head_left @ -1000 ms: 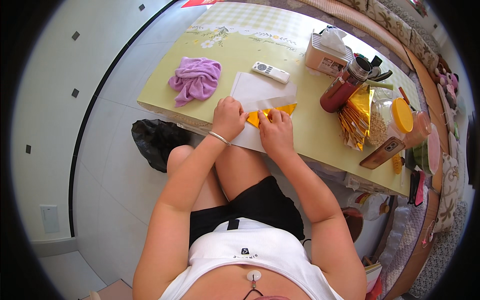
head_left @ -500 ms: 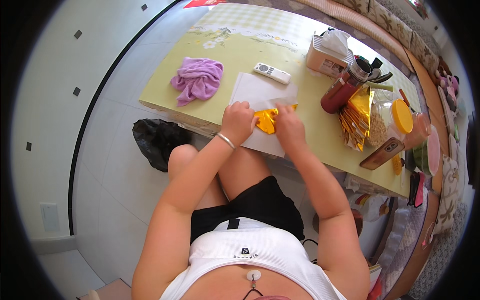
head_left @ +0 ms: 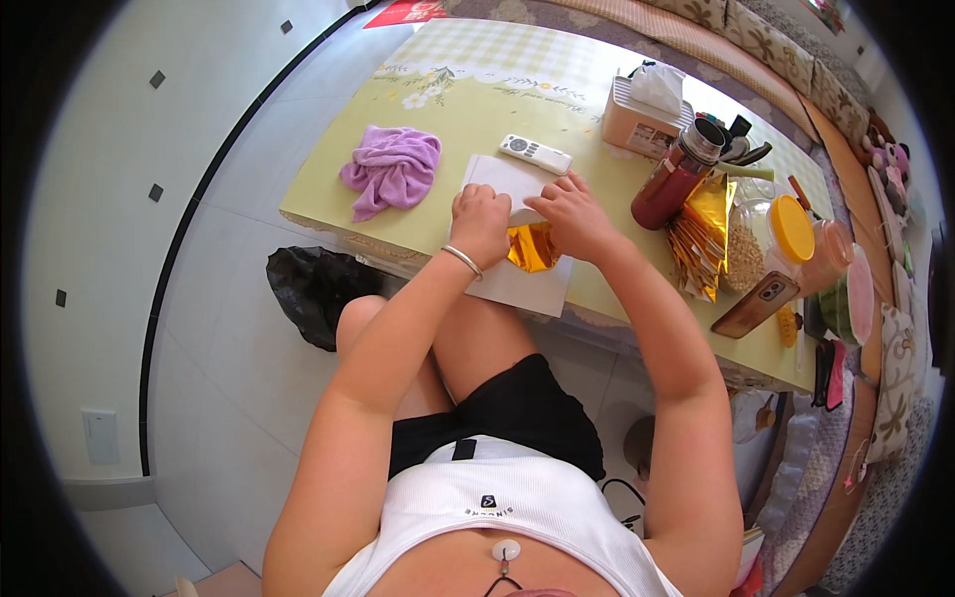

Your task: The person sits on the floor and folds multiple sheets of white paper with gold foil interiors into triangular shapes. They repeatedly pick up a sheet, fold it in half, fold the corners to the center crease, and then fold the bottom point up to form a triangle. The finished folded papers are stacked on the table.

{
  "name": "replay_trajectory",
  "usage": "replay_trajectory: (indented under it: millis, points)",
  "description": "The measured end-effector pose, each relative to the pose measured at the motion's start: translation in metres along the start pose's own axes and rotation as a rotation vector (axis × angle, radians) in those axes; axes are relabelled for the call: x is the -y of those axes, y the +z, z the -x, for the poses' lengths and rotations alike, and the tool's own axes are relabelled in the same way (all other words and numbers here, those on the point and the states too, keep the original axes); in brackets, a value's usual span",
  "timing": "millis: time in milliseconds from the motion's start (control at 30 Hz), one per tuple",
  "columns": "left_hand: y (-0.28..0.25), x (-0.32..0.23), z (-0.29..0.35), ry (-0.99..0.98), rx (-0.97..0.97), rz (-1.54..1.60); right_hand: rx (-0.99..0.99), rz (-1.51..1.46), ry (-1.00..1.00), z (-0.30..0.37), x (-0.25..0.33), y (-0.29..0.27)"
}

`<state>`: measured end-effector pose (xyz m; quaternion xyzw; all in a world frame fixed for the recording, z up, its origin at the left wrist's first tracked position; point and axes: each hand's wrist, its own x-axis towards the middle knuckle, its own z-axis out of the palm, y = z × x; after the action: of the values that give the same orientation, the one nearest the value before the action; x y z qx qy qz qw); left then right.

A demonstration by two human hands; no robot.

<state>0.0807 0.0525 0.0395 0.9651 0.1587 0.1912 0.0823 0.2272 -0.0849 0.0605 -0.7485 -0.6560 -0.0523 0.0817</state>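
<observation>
A sheet of gold foil paper lies over white paper near the table's front edge, between my two hands. My left hand is curled closed at the foil's left side, a silver bangle on its wrist. With bent fingers, my right hand grips the foil's upper right side. The fingertips of both hands come close together above the shiny part. A pale strip shows between them; whether it is the foil's back or the paper beneath, I cannot tell. Just beyond the white paper rests a white remote control.
A crumpled purple cloth lies left. On the right stand a tissue box, a dark red thermos, a stack of gold foil sheets, a yellow-lidded jar and a phone. A black bag hangs below the table edge.
My right hand has moved up and left, nearer my left hand, and now grips the foil. The gold part shows wider and lower between the hands. The view has shifted slightly.
</observation>
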Motion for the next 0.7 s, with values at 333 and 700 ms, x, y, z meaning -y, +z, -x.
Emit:
replay_trajectory:
  millis: [333,700]
  points:
    - [-0.003,-0.024,0.016,0.172,0.095,-0.047,-0.051,0.033,-0.151,0.019,-0.006,0.019]
    - [0.019,-0.010,0.083,0.104,-0.064,-0.277,-0.009,-0.088,-0.002,0.072,-0.030,0.034]
